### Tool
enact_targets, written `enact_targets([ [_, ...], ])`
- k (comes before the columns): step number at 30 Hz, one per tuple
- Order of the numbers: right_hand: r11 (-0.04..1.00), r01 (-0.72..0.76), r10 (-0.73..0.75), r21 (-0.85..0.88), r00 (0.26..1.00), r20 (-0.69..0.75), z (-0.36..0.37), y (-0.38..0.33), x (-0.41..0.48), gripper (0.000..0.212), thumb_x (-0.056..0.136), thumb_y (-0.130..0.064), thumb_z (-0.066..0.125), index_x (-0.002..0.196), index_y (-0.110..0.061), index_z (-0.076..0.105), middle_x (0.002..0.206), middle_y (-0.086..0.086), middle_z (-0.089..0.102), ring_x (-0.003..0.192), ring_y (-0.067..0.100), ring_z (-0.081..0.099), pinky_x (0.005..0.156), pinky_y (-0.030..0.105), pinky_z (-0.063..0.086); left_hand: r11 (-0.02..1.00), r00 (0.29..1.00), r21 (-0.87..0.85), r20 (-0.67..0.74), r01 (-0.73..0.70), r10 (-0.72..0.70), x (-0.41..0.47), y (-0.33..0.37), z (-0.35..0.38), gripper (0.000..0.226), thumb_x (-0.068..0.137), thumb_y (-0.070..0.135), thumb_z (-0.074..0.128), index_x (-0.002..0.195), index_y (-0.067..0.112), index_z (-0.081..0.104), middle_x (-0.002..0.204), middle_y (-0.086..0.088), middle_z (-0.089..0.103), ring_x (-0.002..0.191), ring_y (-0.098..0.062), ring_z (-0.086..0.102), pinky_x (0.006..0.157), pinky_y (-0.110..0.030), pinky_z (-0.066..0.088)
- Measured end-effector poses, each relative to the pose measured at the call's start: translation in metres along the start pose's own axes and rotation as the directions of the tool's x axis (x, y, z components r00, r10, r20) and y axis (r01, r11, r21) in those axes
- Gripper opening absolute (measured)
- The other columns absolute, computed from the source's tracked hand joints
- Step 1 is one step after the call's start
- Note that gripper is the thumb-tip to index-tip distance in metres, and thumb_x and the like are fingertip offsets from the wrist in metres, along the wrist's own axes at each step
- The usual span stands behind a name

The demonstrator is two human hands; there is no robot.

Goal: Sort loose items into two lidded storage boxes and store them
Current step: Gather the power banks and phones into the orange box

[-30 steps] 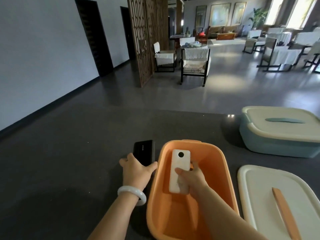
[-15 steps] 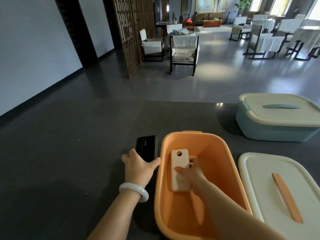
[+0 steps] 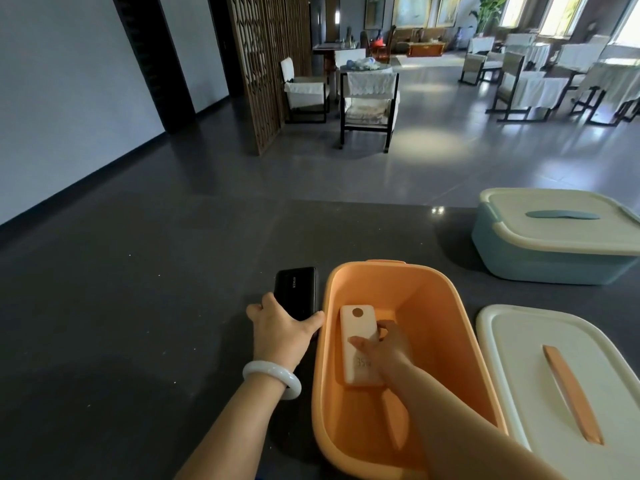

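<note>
An open orange storage box stands on the dark table in front of me. Inside it lies a white power bank, flat on the bottom, and my right hand holds it with thumb and fingers around its sides. Just left of the box a black power bank lies on the table; my left hand grips its near end. The box's cream lid with an orange handle lies flat to the right. A blue box with its lid on stands at the back right.
The dark table stretches left and ahead of the boxes. Beyond its far edge is a grey floor with chairs, a wooden lattice screen and more covered chairs at the far right.
My right hand has lowered the white power bank from near the box's rim to its bottom. My left hand stays on the black power bank. The view tilted down.
</note>
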State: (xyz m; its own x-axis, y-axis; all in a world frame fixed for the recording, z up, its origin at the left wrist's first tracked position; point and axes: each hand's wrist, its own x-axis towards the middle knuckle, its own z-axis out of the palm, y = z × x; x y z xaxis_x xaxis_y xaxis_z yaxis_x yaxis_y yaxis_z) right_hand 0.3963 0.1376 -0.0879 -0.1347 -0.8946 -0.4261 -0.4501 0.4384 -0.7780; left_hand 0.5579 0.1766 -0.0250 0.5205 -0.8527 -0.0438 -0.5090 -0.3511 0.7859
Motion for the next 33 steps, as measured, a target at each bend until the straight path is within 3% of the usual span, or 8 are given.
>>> enact_targets([
  [8, 1.0, -0.01, 0.009, 0.03, 0.999, 0.034, 0.004, -0.002, 0.002, 0.055, 0.077, -0.036, 0.078, 0.116, -0.02, 0.042, 0.116, 0.005, 0.059, 0.102, 0.027, 0.061, 0.086, 0.047, 0.055, 1.0, 1.0, 0.003, 0.005, -0.004, 0.004, -0.001, 0.001, 0.0, 0.073, 0.068, 0.043, 0.083, 0.121, 0.014, 0.043, 0.12, -0.007, 0.036, 0.085, -0.019, 0.053, 0.061, -0.023, 0.044],
  [14, 0.998, 0.018, -0.015, -0.064, 0.999, 0.051, 0.004, -0.003, 0.0, 0.071, 0.074, -0.041, 0.079, 0.128, -0.017, 0.04, 0.123, 0.007, 0.053, 0.106, 0.027, 0.058, 0.087, 0.044, 0.055, 1.0, 1.0, 0.003, -0.008, -0.008, 0.008, 0.0, 0.0, 0.001, 0.072, 0.067, 0.043, 0.083, 0.12, 0.015, 0.042, 0.118, -0.006, 0.037, 0.082, -0.016, 0.052, 0.058, -0.02, 0.042],
  [22, 0.999, 0.013, -0.008, -0.052, 0.995, 0.101, -0.006, -0.008, -0.002, 0.06, 0.08, -0.037, 0.076, 0.124, -0.014, 0.042, 0.119, 0.006, 0.056, 0.104, 0.024, 0.06, 0.088, 0.039, 0.054, 1.0, 1.0, 0.008, -0.009, 0.01, -0.01, -0.002, 0.003, -0.001, 0.072, 0.067, 0.042, 0.083, 0.119, 0.014, 0.043, 0.117, -0.007, 0.037, 0.082, -0.017, 0.053, 0.055, -0.02, 0.041],
  [25, 0.98, 0.137, -0.124, -0.146, 0.988, 0.094, -0.027, -0.021, -0.006, 0.041, 0.088, -0.032, 0.068, 0.119, -0.016, 0.046, 0.122, 0.007, 0.054, 0.103, 0.019, 0.058, 0.092, 0.037, 0.052, 1.0, 1.0, 0.012, -0.004, 0.003, -0.003, -0.004, 0.006, -0.003, 0.071, 0.067, 0.042, 0.083, 0.118, 0.013, 0.043, 0.117, -0.008, 0.036, 0.081, -0.019, 0.053, 0.057, -0.023, 0.043],
  [27, 0.887, 0.258, -0.292, -0.384, 0.956, -0.032, -0.052, -0.03, -0.005, 0.04, 0.092, -0.025, 0.062, 0.129, -0.017, 0.048, 0.139, 0.01, 0.044, 0.124, 0.026, 0.048, 0.104, 0.042, 0.044, 1.0, 1.0, 0.006, -0.005, -0.008, 0.008, -0.006, 0.009, -0.007, 0.071, 0.067, 0.043, 0.083, 0.118, 0.012, 0.043, 0.115, -0.007, 0.035, 0.08, -0.019, 0.053, 0.06, -0.024, 0.044],
  [30, 0.683, 0.331, -0.598, -0.651, 0.766, -0.237, -0.096, -0.035, -0.001, 0.044, 0.092, -0.018, 0.058, 0.135, -0.018, 0.047, 0.133, 0.007, 0.043, 0.124, 0.027, 0.035, 0.105, 0.039, 0.033, 0.999, 0.999, -0.013, -0.028, -0.046, 0.046, -0.009, 0.021, -0.012, 0.072, 0.068, 0.045, 0.082, 0.118, 0.012, 0.043, 0.112, -0.004, 0.032, 0.078, -0.016, 0.051, 0.06, -0.023, 0.042],
  [31, 0.669, 0.313, -0.622, -0.675, 0.732, -0.278, -0.108, -0.032, 0.002, 0.048, 0.09, -0.017, 0.059, 0.136, -0.017, 0.045, 0.13, 0.006, 0.043, 0.121, 0.026, 0.033, 0.104, 0.038, 0.033, 0.997, 0.997, -0.012, -0.038, -0.073, 0.072, -0.011, 0.027, -0.012, 0.072, 0.068, 0.045, 0.082, 0.118, 0.012, 0.043, 0.112, -0.005, 0.033, 0.076, -0.012, 0.048, 0.058, -0.021, 0.04],
  [33, 0.715, 0.26, -0.547, -0.649, 0.786, -0.288, -0.126, -0.023, 0.008, 0.064, 0.089, -0.017, 0.063, 0.145, -0.016, 0.033, 0.138, 0.009, 0.037, 0.128, 0.029, 0.03, 0.107, 0.04, 0.033, 0.991, 0.99, -0.014, -0.045, -0.136, 0.136, -0.02, 0.04, -0.009, 0.07, 0.068, 0.045, 0.081, 0.117, 0.013, 0.043, 0.114, -0.006, 0.037, 0.075, -0.007, 0.044, 0.053, -0.017, 0.036],
])
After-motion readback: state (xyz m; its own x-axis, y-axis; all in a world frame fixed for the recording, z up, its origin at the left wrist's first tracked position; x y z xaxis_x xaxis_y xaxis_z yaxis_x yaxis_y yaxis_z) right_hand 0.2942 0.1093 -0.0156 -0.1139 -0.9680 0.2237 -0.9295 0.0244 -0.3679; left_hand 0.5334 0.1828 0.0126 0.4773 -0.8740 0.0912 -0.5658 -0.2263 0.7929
